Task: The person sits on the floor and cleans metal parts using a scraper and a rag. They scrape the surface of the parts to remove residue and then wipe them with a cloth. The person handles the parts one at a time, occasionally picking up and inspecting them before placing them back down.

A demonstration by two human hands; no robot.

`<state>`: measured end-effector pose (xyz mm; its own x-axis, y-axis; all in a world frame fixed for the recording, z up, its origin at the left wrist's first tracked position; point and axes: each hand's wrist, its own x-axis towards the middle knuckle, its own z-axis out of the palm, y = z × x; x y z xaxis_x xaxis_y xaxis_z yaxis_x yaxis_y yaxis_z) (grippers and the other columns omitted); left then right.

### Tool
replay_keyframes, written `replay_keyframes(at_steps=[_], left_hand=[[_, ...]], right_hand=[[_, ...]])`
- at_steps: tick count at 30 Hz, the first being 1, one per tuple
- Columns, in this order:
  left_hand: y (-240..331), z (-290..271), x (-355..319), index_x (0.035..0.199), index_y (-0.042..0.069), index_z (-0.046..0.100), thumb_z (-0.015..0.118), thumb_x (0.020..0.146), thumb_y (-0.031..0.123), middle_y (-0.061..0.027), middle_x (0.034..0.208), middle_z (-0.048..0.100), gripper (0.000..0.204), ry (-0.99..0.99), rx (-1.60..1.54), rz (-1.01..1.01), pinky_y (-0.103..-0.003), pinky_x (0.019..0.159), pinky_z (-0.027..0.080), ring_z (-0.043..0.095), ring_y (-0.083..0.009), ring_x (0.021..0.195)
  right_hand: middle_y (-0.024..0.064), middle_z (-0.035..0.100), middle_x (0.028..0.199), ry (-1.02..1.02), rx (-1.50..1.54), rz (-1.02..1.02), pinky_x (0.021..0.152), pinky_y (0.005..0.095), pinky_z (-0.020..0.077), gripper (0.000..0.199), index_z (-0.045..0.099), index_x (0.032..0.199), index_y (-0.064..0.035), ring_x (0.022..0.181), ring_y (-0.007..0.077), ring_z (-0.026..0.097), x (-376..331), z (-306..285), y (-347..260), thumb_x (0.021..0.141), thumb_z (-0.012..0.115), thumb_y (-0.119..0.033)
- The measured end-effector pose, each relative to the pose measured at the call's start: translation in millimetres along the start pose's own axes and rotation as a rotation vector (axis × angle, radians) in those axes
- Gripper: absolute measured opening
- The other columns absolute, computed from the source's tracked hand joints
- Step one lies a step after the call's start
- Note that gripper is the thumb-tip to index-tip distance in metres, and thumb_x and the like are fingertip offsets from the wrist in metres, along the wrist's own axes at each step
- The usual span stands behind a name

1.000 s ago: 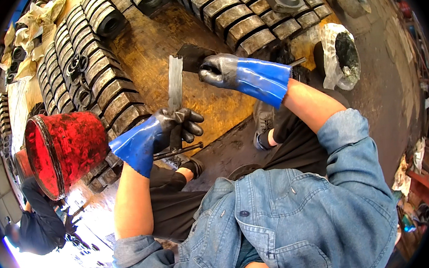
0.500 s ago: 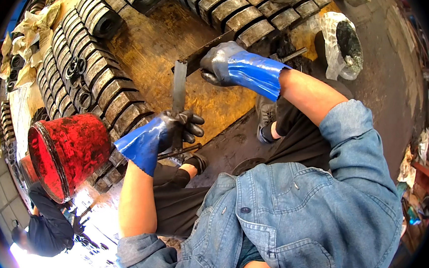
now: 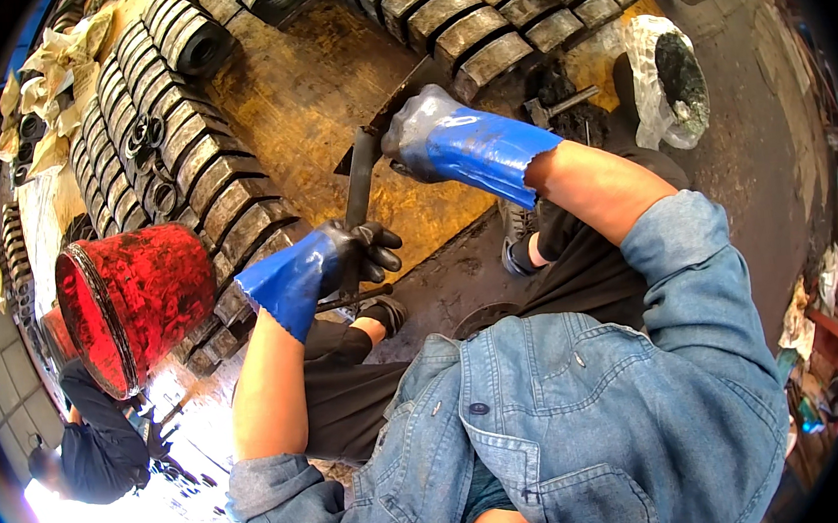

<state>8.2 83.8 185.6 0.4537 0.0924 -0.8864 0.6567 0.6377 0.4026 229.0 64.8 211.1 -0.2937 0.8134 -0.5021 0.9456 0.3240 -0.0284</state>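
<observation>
Your left hand grips a grey flat metal bar, free end pointing far. Farther right, your right hand is closed on a dark metal plate; its left corner appears to meet that end. Step judged: working plate against bar. Next move likely calls for steady holds.

A long, narrow, dull-grey metal strip in the left hand points away, leaning slightly right. Its far end overlaps a thin, dark plate, slanting from near left to far right, partly hidden by the right hand gripping it.
</observation>
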Motion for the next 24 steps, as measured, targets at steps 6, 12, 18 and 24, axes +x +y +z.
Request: replay_keyframes(at_steps=[6,12,18,24], left_hand=[[-6.5,-3.5,7.4,0.111,-0.01,0.059,0.048,0.101,0.021,-0.0182,0.089,0.069,0.034,-0.044,0.041,-0.008,-0.03,0.057,0.055,0.065,-0.0218,0.063],[-8.3,-2.3,13.9,0.117,-0.002,0.06,0.045,0.1,0.026,-0.011,0.087,0.069,0.036,-0.085,0.132,-0.03,-0.027,0.043,0.045,0.063,-0.016,0.063],[-6.3,2.1,18.3,0.117,-0.003,0.06,0.044,0.1,0.024,-0.0115,0.087,0.069,0.035,-0.041,0.175,-0.057,-0.029,0.043,0.046,0.063,-0.0171,0.062],[-8.6,1.2,18.0,0.113,-0.007,0.059,0.048,0.098,0.021,-0.0149,0.088,0.068,0.034,-0.052,-0.04,0.01,-0.029,0.057,0.053,0.065,-0.0205,0.065]], right_hand=[[0.0032,0.072,0.09,-0.053,-0.052,-0.089,0.074,0.0379,0.053,0.018,0.073,0.095,-0.0144,0.09,0.0231,0.07,2.0,10.9,-15.6,0.088,0.061,-0.025],[0.0007,0.071,0.086,0.051,-0.097,-0.176,0.069,0.0365,0.0491,0.017,0.073,0.09,-0.017,0.086,0.0216,0.069,-1.3,34.4,-27.7,0.089,0.059,-0.027],[-0.0004,0.071,0.089,0.061,-0.162,-0.288,0.067,0.0358,0.0478,0.016,0.073,0.091,-0.0166,0.088,0.0213,0.068,-0.1,54.4,-47.5,0.085,0.06,-0.021],[0.0019,0.071,0.099,-0.146,-0.111,-0.349,0.071,0.0368,0.05,0.019,0.074,0.097,-0.0157,0.096,0.0217,0.067,6.5,73.8,-60.1,0.087,0.059,-0.022]])
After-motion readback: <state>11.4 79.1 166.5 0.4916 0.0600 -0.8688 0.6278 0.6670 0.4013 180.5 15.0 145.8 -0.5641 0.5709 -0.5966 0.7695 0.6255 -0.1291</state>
